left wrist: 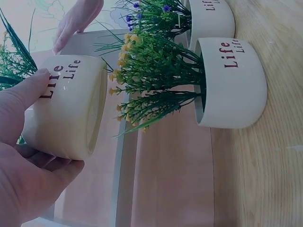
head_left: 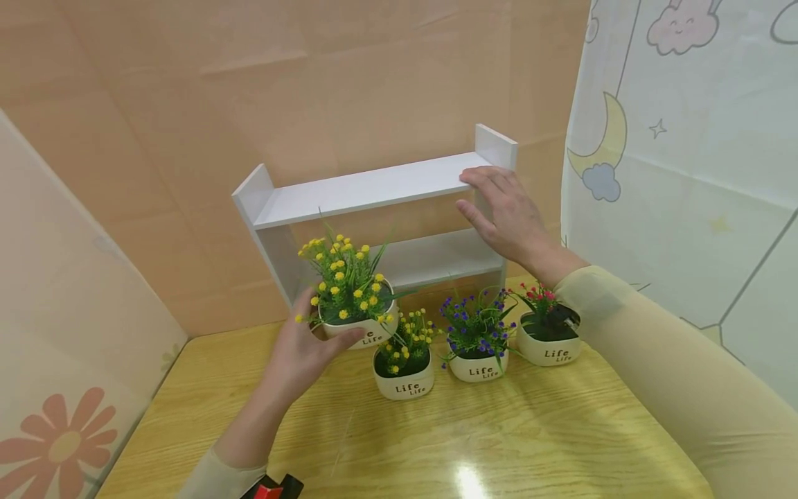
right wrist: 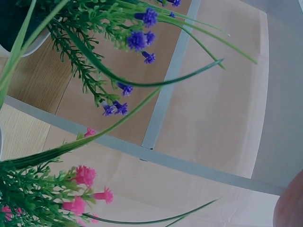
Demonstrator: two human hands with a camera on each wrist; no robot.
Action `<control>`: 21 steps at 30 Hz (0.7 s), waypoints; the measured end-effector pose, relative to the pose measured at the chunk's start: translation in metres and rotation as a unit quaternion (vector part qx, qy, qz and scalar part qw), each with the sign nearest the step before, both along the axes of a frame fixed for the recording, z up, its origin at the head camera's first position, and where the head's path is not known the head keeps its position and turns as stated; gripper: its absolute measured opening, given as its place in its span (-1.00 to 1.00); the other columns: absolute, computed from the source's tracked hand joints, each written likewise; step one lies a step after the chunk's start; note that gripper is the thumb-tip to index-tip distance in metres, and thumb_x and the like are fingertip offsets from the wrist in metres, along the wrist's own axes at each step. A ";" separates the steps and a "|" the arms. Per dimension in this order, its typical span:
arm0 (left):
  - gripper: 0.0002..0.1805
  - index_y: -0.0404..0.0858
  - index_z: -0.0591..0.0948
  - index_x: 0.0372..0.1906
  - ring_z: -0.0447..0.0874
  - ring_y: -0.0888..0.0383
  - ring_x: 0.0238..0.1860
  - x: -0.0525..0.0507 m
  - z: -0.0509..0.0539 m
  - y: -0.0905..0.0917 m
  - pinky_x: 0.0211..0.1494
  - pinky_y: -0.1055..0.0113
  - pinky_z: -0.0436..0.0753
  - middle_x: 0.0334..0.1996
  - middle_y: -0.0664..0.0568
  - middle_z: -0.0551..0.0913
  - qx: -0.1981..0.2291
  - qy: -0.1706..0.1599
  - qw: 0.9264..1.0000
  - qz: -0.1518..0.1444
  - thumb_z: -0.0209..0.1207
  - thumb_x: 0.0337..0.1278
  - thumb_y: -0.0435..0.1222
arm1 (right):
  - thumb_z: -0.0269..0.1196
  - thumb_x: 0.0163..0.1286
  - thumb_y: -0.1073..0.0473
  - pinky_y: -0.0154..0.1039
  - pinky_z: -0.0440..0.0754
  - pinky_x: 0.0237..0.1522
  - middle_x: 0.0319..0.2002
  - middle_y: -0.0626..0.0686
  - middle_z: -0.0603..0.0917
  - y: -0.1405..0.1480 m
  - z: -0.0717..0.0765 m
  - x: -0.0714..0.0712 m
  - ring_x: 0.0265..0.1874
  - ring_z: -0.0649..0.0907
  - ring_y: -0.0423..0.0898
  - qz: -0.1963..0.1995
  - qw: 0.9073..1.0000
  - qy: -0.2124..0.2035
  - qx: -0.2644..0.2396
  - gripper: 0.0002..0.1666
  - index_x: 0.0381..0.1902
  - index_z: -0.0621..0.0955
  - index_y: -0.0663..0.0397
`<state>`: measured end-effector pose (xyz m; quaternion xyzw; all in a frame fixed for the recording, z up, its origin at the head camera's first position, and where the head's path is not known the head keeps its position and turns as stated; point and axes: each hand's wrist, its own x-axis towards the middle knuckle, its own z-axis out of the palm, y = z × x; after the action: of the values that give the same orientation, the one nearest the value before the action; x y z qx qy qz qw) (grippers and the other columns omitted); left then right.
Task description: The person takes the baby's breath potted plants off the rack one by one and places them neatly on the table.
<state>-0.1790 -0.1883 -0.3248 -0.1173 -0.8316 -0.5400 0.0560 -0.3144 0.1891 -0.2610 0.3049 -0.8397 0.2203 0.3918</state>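
Note:
My left hand [head_left: 305, 353] grips a white pot [head_left: 368, 333] of yellow artificial flowers [head_left: 343, 277], held up off the table in front of the white shelf unit [head_left: 374, 184]. In the left wrist view the thumb lies on the lettered side of this pot [left wrist: 66, 109], with fingers curled under its other side. My right hand [head_left: 508, 215] is at the right end of the upper board, fingers extended over its edge and holding nothing. Only a bit of that hand [right wrist: 291, 203] shows in the right wrist view.
On the wooden table [head_left: 386, 443] before the shelf stand a smaller yellow-flowered pot [head_left: 404, 384], a purple-flowered pot [head_left: 479, 367] and a pot of pink-red flowers [head_left: 548, 346]. Behind is an orange backdrop [head_left: 374, 83]; printed cloths hang at left and right.

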 end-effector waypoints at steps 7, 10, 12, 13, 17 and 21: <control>0.22 0.10 0.16 0.77 0.72 -0.18 0.20 0.006 -0.002 -0.013 0.22 -0.16 0.73 0.59 -0.15 0.40 -0.055 0.011 0.998 0.035 0.67 0.12 0.04 | 0.19 0.73 -0.07 0.07 0.17 0.71 0.52 0.24 0.52 0.000 0.000 -0.001 0.60 0.35 0.22 0.000 1.000 0.000 0.001 -0.36 0.53 0.51 0.21; 0.21 0.11 0.17 0.76 0.49 -0.28 0.48 0.010 -0.001 -0.020 0.42 -0.35 0.56 0.63 -0.10 0.37 -0.068 0.015 0.997 0.043 0.65 0.12 0.11 | 0.19 0.72 -0.07 0.07 0.17 0.71 0.52 0.24 0.52 -0.001 0.000 0.000 0.60 0.35 0.22 0.001 1.000 -0.001 0.001 -0.36 0.53 0.51 0.22; 0.20 0.10 0.17 0.76 0.29 -0.30 0.64 0.011 -0.001 -0.024 0.53 -0.40 0.44 0.67 -0.07 0.32 -0.072 0.015 0.996 0.044 0.63 0.14 0.14 | 0.19 0.72 -0.07 0.07 0.17 0.71 0.52 0.24 0.52 -0.002 0.000 0.000 0.60 0.34 0.22 0.000 1.000 -0.001 0.001 -0.36 0.53 0.51 0.22; 0.19 0.10 0.18 0.75 0.25 -0.32 0.65 0.012 -0.001 -0.027 0.54 -0.41 0.42 0.67 -0.06 0.30 -0.071 0.015 0.996 0.044 0.62 0.14 0.15 | 0.19 0.72 -0.06 0.07 0.17 0.71 0.52 0.24 0.52 -0.002 0.000 0.000 0.60 0.35 0.22 0.000 1.000 0.001 0.002 -0.36 0.53 0.51 0.22; 0.15 0.07 0.22 0.73 0.27 -0.37 0.64 0.014 -0.005 -0.035 0.53 -0.40 0.44 0.66 -0.08 0.30 -0.070 0.026 0.996 0.043 0.63 0.16 0.11 | 0.19 0.72 -0.05 0.07 0.17 0.71 0.51 0.24 0.52 -0.003 0.001 0.001 0.59 0.35 0.22 0.001 1.000 0.005 0.003 -0.38 0.52 0.51 0.23; 0.07 0.06 0.28 0.70 0.31 -0.31 0.62 0.014 -0.010 -0.043 0.55 -0.35 0.45 0.61 -0.05 0.33 -0.060 0.044 0.997 0.033 0.63 0.19 0.00 | 0.20 0.72 -0.02 0.08 0.18 0.70 0.50 0.25 0.53 -0.002 0.002 0.002 0.58 0.36 0.23 0.006 1.000 0.009 0.000 -0.39 0.51 0.52 0.23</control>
<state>-0.1653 -0.2309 -0.3348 -0.1170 -0.8628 -0.4809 0.1033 -0.3128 0.1868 -0.2590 0.3117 -0.8342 0.2197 0.3983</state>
